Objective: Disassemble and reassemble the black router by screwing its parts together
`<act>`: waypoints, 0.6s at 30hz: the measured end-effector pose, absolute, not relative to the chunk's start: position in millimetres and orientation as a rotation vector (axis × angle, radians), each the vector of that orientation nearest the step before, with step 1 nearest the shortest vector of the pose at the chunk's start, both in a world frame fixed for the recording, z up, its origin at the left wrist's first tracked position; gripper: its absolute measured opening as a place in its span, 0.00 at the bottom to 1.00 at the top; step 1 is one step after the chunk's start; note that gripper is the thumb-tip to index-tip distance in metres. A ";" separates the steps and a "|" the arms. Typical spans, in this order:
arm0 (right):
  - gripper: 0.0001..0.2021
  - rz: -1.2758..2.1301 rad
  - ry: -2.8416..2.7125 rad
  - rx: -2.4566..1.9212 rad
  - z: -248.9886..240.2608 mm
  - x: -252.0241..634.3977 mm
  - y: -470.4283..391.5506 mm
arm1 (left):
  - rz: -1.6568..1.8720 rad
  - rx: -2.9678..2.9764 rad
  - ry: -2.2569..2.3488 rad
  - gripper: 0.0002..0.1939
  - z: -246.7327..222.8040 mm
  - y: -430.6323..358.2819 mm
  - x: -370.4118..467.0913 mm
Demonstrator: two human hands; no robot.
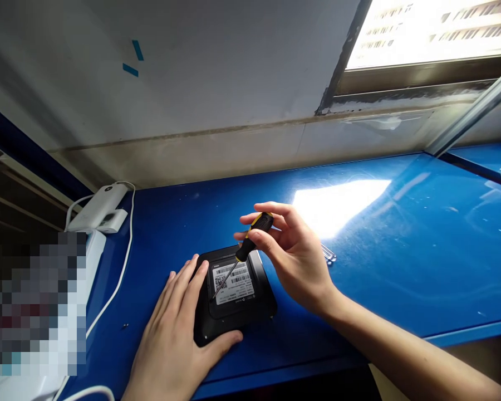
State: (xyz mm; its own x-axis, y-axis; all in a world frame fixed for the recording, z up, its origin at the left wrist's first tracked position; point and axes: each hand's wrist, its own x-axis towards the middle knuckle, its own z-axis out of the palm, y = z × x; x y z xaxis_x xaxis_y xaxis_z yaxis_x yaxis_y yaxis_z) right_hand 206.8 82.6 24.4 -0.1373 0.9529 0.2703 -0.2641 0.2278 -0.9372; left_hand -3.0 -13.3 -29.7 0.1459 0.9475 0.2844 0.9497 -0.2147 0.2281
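A black plastic electronic box (234, 323) lies on the blue tabletop, with a white label (242, 287) of barcodes and a QR code facing up. My left hand (173, 323) holds the box at its left side, fingers along the left edge and thumb by the near edge. In my right hand (300, 253) is a screwdriver (256, 231) with a black and yellow handle, gripped between thumb and fingers. Its shaft slants down to the left over the label. The tip appears near the label's lower left corner; whether it touches there I cannot tell.
White power strips with cables (104, 206) lie at the left, beside a pixelated patch. Thin metal pieces (329, 254) lie behind my right wrist. Tiny dark bits (125, 325) sit left of my left hand. A wall (212, 72) and bright window (426, 33) stand behind the blue tabletop (401, 267).
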 end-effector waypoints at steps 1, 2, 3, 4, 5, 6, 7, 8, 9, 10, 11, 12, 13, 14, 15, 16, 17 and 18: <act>0.15 1.244 -1.255 -0.757 24.2 206.7 82.3 | -0.582 -2.375 -1.966 0.47 -29.7 -13.4 -3.0; 0.15 1.242 -1.259 -0.756 24.0 206.9 82.3 | -0.582 -2.376 -1.968 0.47 -29.6 -13.4 -3.0; 0.15 1.240 -1.268 -0.753 23.8 207.3 82.3 | -0.579 -2.379 -1.966 0.47 -29.3 -13.4 -3.0; 0.15 1.238 -1.280 -0.751 23.7 207.7 82.3 | -0.577 -2.380 -1.963 0.47 -28.9 -13.3 -2.9; 0.15 1.241 -1.298 -0.750 23.7 208.2 82.2 | -0.573 -2.382 -1.958 0.46 -28.4 -13.2 -2.8; 0.15 1.244 -1.318 -0.751 23.8 208.8 82.1 | -0.570 -2.382 -1.950 0.46 -28.0 -12.9 -2.7; 0.16 1.245 -1.340 -0.753 24.1 209.5 81.9 | -0.569 -2.380 -1.940 0.46 -27.6 -12.6 -2.6; 0.16 1.241 -1.361 -0.755 24.4 210.1 81.7 | -0.568 -2.378 -1.931 0.46 -27.4 -12.2 -2.6; 0.16 1.231 -1.377 -0.756 24.8 210.7 81.6 | -0.570 -2.377 -1.923 0.46 -27.3 -11.8 -2.6; 0.16 1.214 -1.383 -0.758 25.2 211.2 81.5 | -0.572 -2.380 -1.915 0.46 -27.4 -11.3 -2.7; 0.15 1.193 -1.385 -0.760 25.4 211.6 81.7 | -0.573 -2.382 -1.908 0.45 -27.5 -10.8 -2.8; 0.15 1.169 -1.382 -0.766 25.5 212.0 81.9 | -0.576 -2.382 -1.904 0.45 -27.7 -10.4 -2.9; 0.14 1.154 -1.379 -0.775 25.4 212.4 82.3 | -0.576 -2.383 -1.903 0.45 -27.9 -10.1 -3.0; 0.14 1.145 -1.378 -0.786 25.2 212.8 82.8 | -0.575 -2.382 -1.903 0.45 -28.1 -9.9 -3.1; 0.15 1.144 -1.380 -0.796 25.0 213.2 83.3 | -0.571 -2.381 -1.907 0.45 -28.3 -9.9 -3.3; 0.16 1.149 -1.386 -0.799 24.8 213.7 83.8 | -0.568 -2.376 -1.914 0.45 -28.3 -10.0 -3.4; 0.18 1.163 -1.391 -0.793 24.7 214.1 84.2 | -0.565 -2.372 -1.921 0.45 -28.3 -10.3 -3.6; 0.19 1.179 -1.394 -0.780 24.8 214.3 84.4 | -0.565 -2.370 -1.928 0.45 -28.3 -10.6 -3.8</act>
State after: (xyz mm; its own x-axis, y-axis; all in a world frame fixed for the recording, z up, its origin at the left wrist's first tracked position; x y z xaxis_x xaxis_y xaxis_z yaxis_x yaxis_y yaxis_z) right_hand 214.3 84.4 24.8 -0.1865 0.9306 0.3149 -0.1564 0.2883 -0.9447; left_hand -3.8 -10.6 -28.3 0.1640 0.9402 0.2986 0.9528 -0.2294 0.1991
